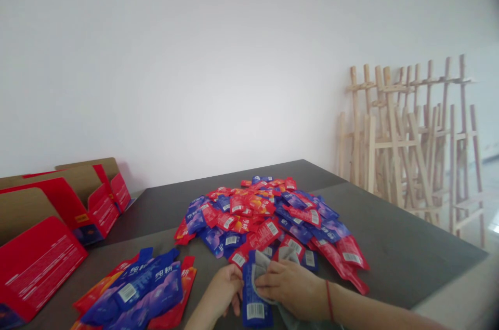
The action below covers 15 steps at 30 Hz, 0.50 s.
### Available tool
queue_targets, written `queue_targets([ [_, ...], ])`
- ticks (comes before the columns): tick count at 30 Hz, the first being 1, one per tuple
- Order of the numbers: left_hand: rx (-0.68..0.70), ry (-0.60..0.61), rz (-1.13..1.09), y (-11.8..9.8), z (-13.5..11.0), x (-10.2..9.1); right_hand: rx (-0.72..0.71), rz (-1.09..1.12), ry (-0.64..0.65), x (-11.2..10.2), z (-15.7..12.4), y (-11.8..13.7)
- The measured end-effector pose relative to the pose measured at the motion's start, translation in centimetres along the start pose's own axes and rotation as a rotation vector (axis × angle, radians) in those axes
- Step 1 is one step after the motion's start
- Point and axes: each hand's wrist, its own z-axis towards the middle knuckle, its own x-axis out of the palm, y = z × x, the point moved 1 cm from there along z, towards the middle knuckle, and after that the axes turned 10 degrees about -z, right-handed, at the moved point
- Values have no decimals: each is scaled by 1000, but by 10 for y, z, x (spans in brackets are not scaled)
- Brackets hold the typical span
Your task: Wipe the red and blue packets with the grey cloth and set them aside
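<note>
A blue pouch with a white barcode stands upright between my hands at the bottom centre. My left hand pinches its left edge between thumb and fingers. In my right hand is a grey cloth, pressed against the pouch's face; part of the cloth hangs below the palm. Just beyond my hands lies a large heap of red and blue pouches. To the left, a smaller pile of pouches lies overlapped, blue ones on top of red and orange ones.
Open red cardboard boxes with brown insides stand along the left side of the dark table. A pale wall rises behind the table. Several wooden easels lean together on the right, beyond the table's edge.
</note>
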Motion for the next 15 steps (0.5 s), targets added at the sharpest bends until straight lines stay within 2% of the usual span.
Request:
queue_targets([
  [4,18,-10,8,0,-1,0,-198,-63,-74,-4,18,21],
  [7,25,-7,6,0,-3,-1,-252,-42,-70,-5,16,24],
  [12,18,-15,-13,3,-2,1,-75,96,6,1,-10,-2],
  [15,16,-19,-26,4,0,2,52,83,25,8,-9,-13],
])
